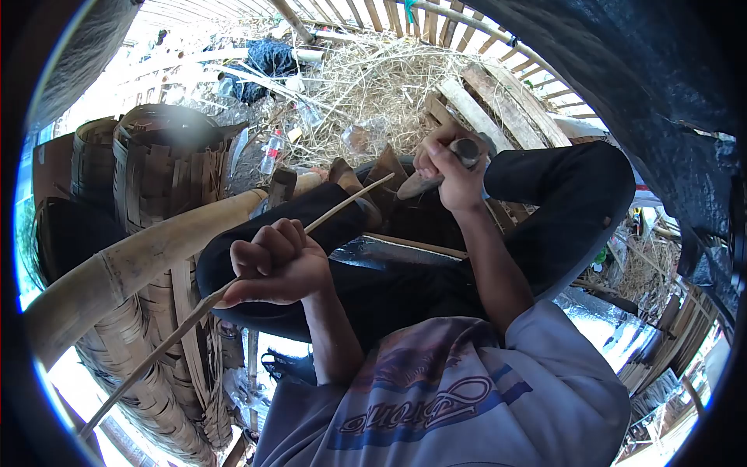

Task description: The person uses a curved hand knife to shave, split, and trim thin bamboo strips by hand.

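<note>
My left hand (278, 263) is closed round a long, thin bamboo strip (167, 342). The strip slants from the lower left, through the fist, to a tip above my lap. My right hand (450, 167) grips a knife by its thick round handle (465, 151), whose butt end faces up. Part of the knife's broad blade (419, 187) shows below the fingers, pointing left. The blade and the strip's tip are apart, with a small gap between them. Both hands are above my bent legs in dark trousers (568, 187).
A thick bamboo pole (117, 272) runs along my left side, beside tall woven bamboo baskets (167, 175). Ahead, straw (373, 78), a plastic bottle (271, 152) and wooden planks (498, 101) lie on the ground. Black plastic sheeting (646, 86) hangs at the right.
</note>
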{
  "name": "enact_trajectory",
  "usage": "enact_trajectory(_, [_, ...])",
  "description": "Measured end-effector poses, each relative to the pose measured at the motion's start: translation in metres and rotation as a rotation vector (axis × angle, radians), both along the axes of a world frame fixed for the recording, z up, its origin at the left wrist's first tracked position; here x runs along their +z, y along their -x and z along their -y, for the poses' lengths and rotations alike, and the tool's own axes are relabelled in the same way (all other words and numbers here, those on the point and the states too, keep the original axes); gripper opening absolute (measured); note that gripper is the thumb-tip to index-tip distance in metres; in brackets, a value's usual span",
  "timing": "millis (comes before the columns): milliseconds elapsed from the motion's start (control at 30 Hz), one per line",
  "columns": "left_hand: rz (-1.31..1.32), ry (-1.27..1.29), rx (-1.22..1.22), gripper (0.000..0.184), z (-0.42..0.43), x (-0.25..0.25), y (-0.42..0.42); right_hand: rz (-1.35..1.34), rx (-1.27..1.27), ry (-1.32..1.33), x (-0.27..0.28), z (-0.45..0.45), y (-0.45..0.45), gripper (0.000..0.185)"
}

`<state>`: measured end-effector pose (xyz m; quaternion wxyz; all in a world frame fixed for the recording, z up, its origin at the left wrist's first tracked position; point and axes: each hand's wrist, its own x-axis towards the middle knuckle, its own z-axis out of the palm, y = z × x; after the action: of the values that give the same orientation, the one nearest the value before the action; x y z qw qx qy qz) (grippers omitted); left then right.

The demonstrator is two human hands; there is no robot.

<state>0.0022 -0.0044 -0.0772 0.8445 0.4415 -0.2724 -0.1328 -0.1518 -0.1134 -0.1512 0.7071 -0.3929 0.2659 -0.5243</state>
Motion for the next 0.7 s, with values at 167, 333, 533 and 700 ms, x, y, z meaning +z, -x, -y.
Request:
enact_trajectory(167, [0.006, 0.030, -0.039, 0.062, 0.001, 0.000, -0.005, 0.004, 0.103, 0.146, 0.023, 0.002, 0.012, 0.009])
enact_trajectory(333, [0.018, 0.034, -0.077, 0.063, 0.001, 0.000, -0.003, -0.019, -0.070, 0.015, 0.017, 0.005, 0.014, 0.009])
enact_trajectory(533, [0.046, 0.075, -0.228, 0.060, 0.000, 0.000, -0.002, 0.013, -0.002, 0.098, 0.010, 0.001, -0.004, 0.013])
enact_trajectory(700, [0.015, 0.132, -0.282, 0.059, 0.000, -0.003, -0.005, -0.074, -0.066, 0.006, -0.036, 0.012, -0.005, 0.013])
